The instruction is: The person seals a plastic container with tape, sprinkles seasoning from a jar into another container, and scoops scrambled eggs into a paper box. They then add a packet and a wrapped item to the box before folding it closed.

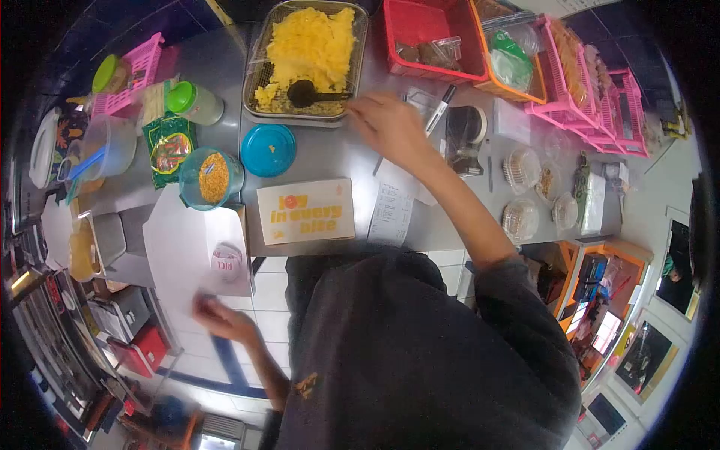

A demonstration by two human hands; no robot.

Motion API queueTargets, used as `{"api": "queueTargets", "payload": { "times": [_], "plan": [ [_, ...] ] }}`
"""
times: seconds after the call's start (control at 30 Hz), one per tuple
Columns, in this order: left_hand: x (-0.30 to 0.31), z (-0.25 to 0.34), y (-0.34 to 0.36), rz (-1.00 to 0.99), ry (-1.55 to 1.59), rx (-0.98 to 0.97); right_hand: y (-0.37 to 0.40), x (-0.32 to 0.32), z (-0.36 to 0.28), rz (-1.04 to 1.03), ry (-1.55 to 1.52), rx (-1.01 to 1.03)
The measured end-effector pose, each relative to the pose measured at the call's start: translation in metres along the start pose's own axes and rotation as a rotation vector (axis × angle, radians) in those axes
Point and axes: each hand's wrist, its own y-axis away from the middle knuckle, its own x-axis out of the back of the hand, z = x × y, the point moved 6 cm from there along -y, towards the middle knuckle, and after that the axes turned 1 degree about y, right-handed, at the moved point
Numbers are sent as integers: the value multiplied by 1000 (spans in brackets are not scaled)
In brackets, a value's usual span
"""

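My right hand [390, 127] reaches over the near right corner of a wire-mesh tray [255, 82], its fingers stretched out beside the handle of a black serving spoon [303, 93]. The spoon's bowl rests in a heap of crumbly yellow food [311, 45]. Lower left, my left hand [225, 321] hangs past the table's front edge, its fingers smeared by motion. Close above it lies a whitish box [176, 232] with a round label [226, 262] on it. Whether that hand holds anything, I cannot tell.
A tub of orange-brown crumbs [214, 178], a blue lid [268, 150] and a printed carton [306, 211] stand on the metal table. Beyond are a red basket [427, 26] and pink baskets [559, 67]. At right lie a receipt [390, 214], marker [440, 110] and clear cups [520, 219].
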Motion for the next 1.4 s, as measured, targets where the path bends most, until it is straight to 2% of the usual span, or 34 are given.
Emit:
{"api": "queueTargets", "payload": {
  "times": [0.03, 0.07, 0.1, 0.13, 0.17, 0.2, 0.23, 0.3, 0.37, 0.4, 0.47, 0.53, 0.6, 0.63, 0.67, 0.7, 0.77, 0.8, 0.83, 0.9, 0.97, 1.03, 1.17, 1.23, 1.27, 1.33, 1.4],
  "plan": [
    [-19, 10, -6, -108, 33, -49, -22, -13, -6, 14, 20, 71],
    [-38, 19, -12, -213, 66, -96, -40, -39, -4, -80, 112, 140],
    [-67, 36, -21, -319, 278, 73, -53, -63, 0, -175, 206, 209],
    [-96, 59, -31, -440, 361, 36, -62, -77, 5, -179, 210, 214],
    [-123, 81, -43, -523, 277, -106, -69, -93, 10, -259, 314, 237],
    [-150, 97, -47, -636, 397, 27, -75, -104, 13, -339, 420, 262],
    [-176, 105, -53, -709, 472, 51, -81, -105, 12, -347, 428, 274],
    [-212, 115, -61, -773, 552, 86, -85, -118, 17, -563, 554, 260],
    [-242, 118, -60, -923, 710, 355, -89, -115, 17, -587, 538, 261],
    [-247, 119, -61, -906, 716, 359, -88, -111, 16, -607, 516, 250],
    [-265, 114, -53, -976, 903, 641, -81, -101, 8, -561, 439, 279],
    [-275, 110, -49, -993, 927, 705, -81, -107, 8, -527, 357, 301],
    [-281, 108, -41, -1021, 954, 783, -80, -119, 9, -559, 551, 337],
    [-286, 108, -36, -1070, 1016, 884, -79, -120, 9, -569, 553, 359],
    [-292, 108, -31, -1116, 1080, 984, -80, -115, -2, -547, 607, 461],
    [-297, 107, -31, -1095, 1091, 995, -80, -112, -13, -525, 657, 561],
    [-312, 107, -27, -1211, 1123, 1038, -80, -114, -19, -566, 700, 571],
    [-319, 106, -25, -1233, 1241, 1100, -81, -114, -19, -600, 748, 561],
    [-323, 102, -23, -1218, 1258, 1112, -80, -113, -21, -613, 751, 578],
    [-324, 103, -24, -1238, 1015, 1084, -85, -110, -25, -549, 862, 633],
    [-329, 101, -20, -1209, 1044, 1124, -88, -112, -29, -557, 915, 625],
    [-335, 100, -16, -1192, 1030, 1081, -88, -113, -33, -630, 1112, 628],
    [-338, 110, -14, -1135, 1047, 1093, -88, -135, -28, -641, 1110, 644],
    [-341, 106, -12, -1123, 992, 1135, -92, -143, -24, -741, 1108, 506],
    [-342, 106, -11, -1110, 998, 1138, -90, -145, -27, -740, 1108, 520],
    [-345, 106, -10, -1072, 1010, 1117, -89, -137, -28, -581, 1285, 500],
    [-346, 107, -7, -1017, 991, 1132, -91, -142, -13, -588, 1380, 510]
  ]
}}
